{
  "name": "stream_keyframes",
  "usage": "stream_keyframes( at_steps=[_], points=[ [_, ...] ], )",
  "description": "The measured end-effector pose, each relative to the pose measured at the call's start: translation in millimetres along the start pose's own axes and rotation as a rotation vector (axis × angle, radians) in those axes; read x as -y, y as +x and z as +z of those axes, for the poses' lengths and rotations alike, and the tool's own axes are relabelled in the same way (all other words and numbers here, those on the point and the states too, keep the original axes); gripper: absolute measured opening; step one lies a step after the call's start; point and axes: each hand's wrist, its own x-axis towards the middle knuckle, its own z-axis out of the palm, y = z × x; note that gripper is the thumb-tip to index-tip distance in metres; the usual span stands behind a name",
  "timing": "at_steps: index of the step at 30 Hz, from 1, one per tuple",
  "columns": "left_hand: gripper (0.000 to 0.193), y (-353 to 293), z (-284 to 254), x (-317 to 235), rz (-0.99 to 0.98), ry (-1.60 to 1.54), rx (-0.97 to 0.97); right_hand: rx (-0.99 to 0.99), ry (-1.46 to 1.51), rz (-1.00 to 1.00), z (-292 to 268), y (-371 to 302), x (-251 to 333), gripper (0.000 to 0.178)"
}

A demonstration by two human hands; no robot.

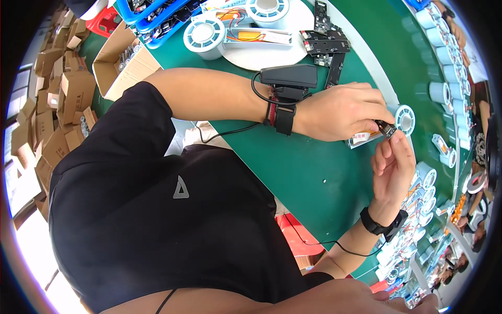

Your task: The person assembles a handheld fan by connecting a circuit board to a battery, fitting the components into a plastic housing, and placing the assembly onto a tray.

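A small black circuit board (386, 129) is held between my two hands, above the green table. My left hand (342, 111) reaches across from the left, its thumb and fingers pinched on one end of the board. At the other end, the thumb and forefinger of my right hand (393, 163) close on it, with the remaining fingers curled. Just beneath and behind the hands lies a pale blue handheld fan body (405, 120) with a round grille. Part of its handle is hidden by my left hand.
Several black circuit boards (327, 42) are piled beyond my left wrist. Next to them, fan bodies (204, 36) with wired orange batteries rest on a white round plate (261, 58). Blue trays (157, 23) stand at the upper left. Rows of fan parts (413, 225) line the right.
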Motion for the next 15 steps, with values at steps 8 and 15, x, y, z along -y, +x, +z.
stream_keyframes(
  at_steps=[8,15],
  points=[
    [0.030,-1,-1,-2,0.020,0.041,-0.005,-0.030,-0.183,0.007,0,-4,1,0.021],
    [0.029,0,-2,-3,0.053,0.075,0.028,-0.017,-0.165,0.029,-6,-2,2,0.023]
  ],
)
